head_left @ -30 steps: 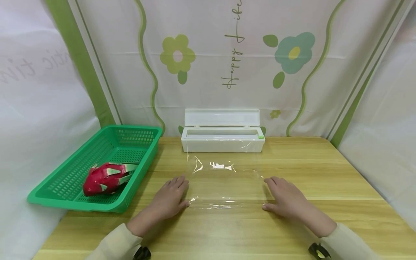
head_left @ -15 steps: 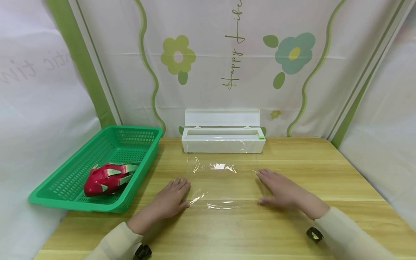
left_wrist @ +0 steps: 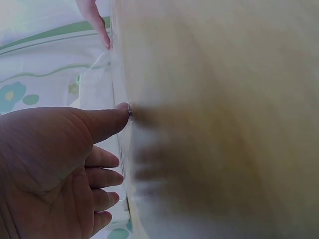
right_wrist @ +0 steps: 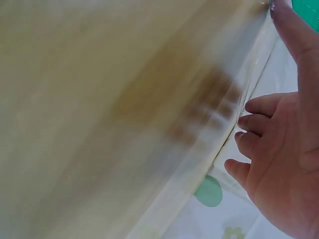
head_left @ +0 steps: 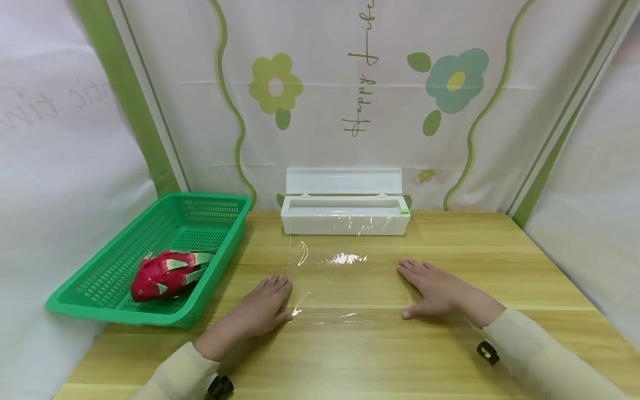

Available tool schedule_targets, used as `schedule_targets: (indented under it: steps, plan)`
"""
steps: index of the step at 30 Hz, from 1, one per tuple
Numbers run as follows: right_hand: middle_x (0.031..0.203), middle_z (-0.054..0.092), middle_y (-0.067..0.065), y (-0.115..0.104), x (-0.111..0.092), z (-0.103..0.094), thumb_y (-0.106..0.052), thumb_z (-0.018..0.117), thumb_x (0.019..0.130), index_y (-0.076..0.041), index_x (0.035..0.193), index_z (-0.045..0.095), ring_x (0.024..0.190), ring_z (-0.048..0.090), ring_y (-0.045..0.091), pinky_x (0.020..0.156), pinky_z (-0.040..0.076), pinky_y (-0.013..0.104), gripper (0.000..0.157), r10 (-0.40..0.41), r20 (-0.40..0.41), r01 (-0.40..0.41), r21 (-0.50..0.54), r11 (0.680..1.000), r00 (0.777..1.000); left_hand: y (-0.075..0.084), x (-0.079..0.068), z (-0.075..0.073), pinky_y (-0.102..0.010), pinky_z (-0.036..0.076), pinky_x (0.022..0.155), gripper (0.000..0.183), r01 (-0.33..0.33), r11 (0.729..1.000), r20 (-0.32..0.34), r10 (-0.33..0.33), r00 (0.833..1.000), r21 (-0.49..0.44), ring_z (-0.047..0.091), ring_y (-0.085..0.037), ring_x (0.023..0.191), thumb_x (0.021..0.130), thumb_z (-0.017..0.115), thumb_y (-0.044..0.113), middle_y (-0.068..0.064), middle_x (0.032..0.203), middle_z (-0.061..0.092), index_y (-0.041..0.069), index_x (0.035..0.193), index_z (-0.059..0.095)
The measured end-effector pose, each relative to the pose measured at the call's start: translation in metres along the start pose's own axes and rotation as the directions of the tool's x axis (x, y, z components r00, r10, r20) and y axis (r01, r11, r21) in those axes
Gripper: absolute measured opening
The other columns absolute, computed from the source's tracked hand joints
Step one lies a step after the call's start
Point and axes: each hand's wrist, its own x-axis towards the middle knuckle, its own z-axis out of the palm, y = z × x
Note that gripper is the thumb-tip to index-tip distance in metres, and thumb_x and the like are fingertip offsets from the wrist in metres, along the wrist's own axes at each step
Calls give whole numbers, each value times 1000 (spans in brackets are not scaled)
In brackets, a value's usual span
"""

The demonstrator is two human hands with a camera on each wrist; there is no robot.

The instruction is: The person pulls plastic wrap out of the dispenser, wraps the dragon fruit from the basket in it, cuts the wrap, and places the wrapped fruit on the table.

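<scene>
A clear sheet of cling film point(head_left: 346, 259) stretches over the table from a white cling film dispenser point(head_left: 345, 224), whose lid stands up at the back. My left hand point(head_left: 265, 305) rests fingertips down at the film's left edge, its thumb at the near left corner. In the left wrist view, the thumb tip point(left_wrist: 121, 107) touches the tabletop beside a small crumple of film. Across from it, my right hand point(head_left: 435, 289) lies along the film's right edge with fingers extended and thumb apart. The right wrist view shows its fingertips point(right_wrist: 244, 122) down at the table surface.
A green plastic basket point(head_left: 239, 244) stands on the left with a red dragon fruit point(head_left: 162, 276) in it. The wooden table point(head_left: 500, 266) is bounded by white printed curtains point(head_left: 340, 111) at the back and sides. Black straps point(head_left: 488, 352) show at the sleeves.
My right hand has shifted slightly inward and away from me along the film's edge, its thumb then moving out a little. The film's glints have changed shape. The left hand stays almost in place.
</scene>
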Motion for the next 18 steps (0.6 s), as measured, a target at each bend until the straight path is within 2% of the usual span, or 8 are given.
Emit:
schedule_targets:
  steps: [10, 18]
  plan:
    - [155, 24, 22, 1, -1, -1, -79, 55, 76, 4, 149, 29, 141, 23, 39, 112, 21, 54, 114, -8, 39, 9, -26, 1000, 999, 2, -2, -3, -51, 18, 114, 69, 10, 1000, 22, -10, 1000, -6, 26, -42, 140, 93, 65, 33, -25, 150, 34, -7, 143, 40]
    - [154, 25, 24, 3, 0, 1, -81, 49, 77, 5, 149, 29, 141, 25, 36, 112, 23, 52, 114, -27, 39, 30, -80, 996, 999, 2, -4, -4, -52, 18, 114, 72, 5, 1000, 31, -5, 999, -5, 25, -43, 140, 93, 65, 37, -26, 150, 33, -8, 143, 39]
